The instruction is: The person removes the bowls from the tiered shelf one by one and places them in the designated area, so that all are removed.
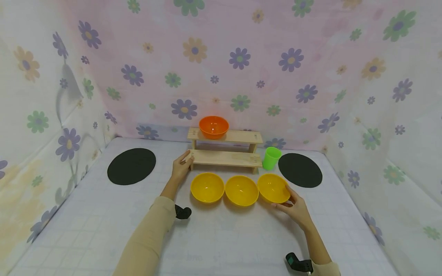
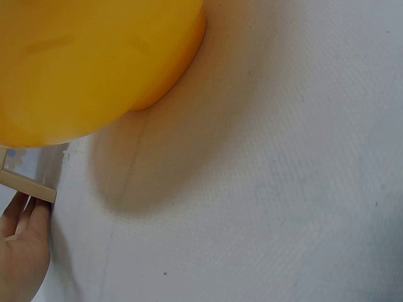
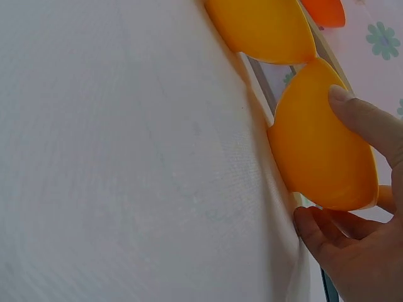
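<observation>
My left hand [image 1: 181, 167] is at the left end of the lower board of a two-step wooden shelf [image 1: 224, 158], gripping that end with thumb and fingers. In the left wrist view the left fingers [image 2: 39, 217] meet the board's edge. Three yellow bowls stand in a row before the shelf: a left bowl [image 1: 207, 188], a middle bowl [image 1: 241, 191] and a right bowl [image 1: 272, 188]. My right hand [image 1: 297, 210] holds the right bowl by its outer side, thumb toward me. An orange bowl [image 1: 214, 127] sits on the upper board's left part.
A green cup [image 1: 271, 158] stands just right of the shelf. Flat black discs lie on the white table, a left disc [image 1: 131, 166] and a right disc [image 1: 300, 170]. Flowered cloth [image 1: 221, 57] walls the table at the back and sides.
</observation>
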Demonstrator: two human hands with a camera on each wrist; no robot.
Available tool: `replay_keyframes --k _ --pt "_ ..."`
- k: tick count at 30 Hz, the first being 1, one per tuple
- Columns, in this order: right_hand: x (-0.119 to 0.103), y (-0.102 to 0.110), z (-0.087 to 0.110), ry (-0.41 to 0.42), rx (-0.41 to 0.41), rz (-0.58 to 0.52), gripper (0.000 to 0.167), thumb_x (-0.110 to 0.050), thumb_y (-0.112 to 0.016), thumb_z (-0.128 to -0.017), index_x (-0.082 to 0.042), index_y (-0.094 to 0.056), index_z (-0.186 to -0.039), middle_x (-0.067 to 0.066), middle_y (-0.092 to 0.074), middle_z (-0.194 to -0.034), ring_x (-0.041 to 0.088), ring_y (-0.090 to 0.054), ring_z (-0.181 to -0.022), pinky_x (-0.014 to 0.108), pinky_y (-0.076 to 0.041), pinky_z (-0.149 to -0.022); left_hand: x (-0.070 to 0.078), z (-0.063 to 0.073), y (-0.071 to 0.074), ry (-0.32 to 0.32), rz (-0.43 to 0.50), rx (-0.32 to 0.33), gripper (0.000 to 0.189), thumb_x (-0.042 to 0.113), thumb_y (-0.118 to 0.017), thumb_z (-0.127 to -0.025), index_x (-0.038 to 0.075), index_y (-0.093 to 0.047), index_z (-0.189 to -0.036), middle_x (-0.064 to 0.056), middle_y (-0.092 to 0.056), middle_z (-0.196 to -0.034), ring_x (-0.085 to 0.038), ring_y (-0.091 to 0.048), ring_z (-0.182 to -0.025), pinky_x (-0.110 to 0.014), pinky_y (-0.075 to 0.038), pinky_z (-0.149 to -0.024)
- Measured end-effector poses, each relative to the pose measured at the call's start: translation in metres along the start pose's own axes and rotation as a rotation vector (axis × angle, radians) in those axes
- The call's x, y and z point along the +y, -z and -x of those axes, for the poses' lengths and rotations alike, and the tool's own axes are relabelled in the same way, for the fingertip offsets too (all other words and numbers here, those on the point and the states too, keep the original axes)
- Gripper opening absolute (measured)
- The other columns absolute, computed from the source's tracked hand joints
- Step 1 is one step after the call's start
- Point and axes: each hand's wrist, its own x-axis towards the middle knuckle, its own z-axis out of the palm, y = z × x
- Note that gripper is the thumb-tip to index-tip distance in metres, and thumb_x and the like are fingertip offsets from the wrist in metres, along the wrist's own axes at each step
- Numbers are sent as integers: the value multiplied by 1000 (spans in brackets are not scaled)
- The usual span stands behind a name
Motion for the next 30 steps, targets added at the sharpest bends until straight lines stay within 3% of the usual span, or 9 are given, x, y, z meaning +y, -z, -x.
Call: replay_keyframes --k 10,13,17,23,30 --pt "-1 3 -4 -28 -21 36 81 -11 -75 -80 6 -28 -144 26 -31 -146 42 -45 -120 15 -46 -89 0 -1 0 -13 -32 12 51 19 -58 -94 8 -43 -141 -13 -38 -147 -32 -48 -124 -41 -45 -98" --pt "-4 4 -7 -22 6 74 78 -13 -73 -81 5 -30 -143 26 -33 -145 42 -45 -120 34 -48 -95 0 0 0 -12 -30 10 51 20 -58 -94 9 -43 -141 -12 -37 -148 -32 -47 -125 -41 -45 -99" --pt "-11 3 -11 -10 83 83 75 -16 -73 -82 2 -33 -142 26 -35 -144 45 -42 -122 57 -39 -99 0 0 0 -9 -9 -5 51 19 -58 -94 8 -42 -142 -13 -36 -148 -33 -46 -126 -41 -44 -99" --pt "-20 0 -21 93 240 97 68 -11 -76 -79 2 -43 -137 24 -43 -137 41 -42 -123 59 -36 -100 1 0 0 -16 4 -23 51 18 -57 -95 7 -40 -142 -15 -34 -149 -33 -44 -128 -41 -42 -101" --pt "-38 -9 -36 214 253 109 68 -3 -77 -75 6 -44 -134 27 -45 -134 41 -46 -120 57 -35 -100 0 0 0 -13 5 -16 51 17 -57 -95 8 -41 -142 -14 -36 -148 -33 -45 -127 -41 -43 -100"
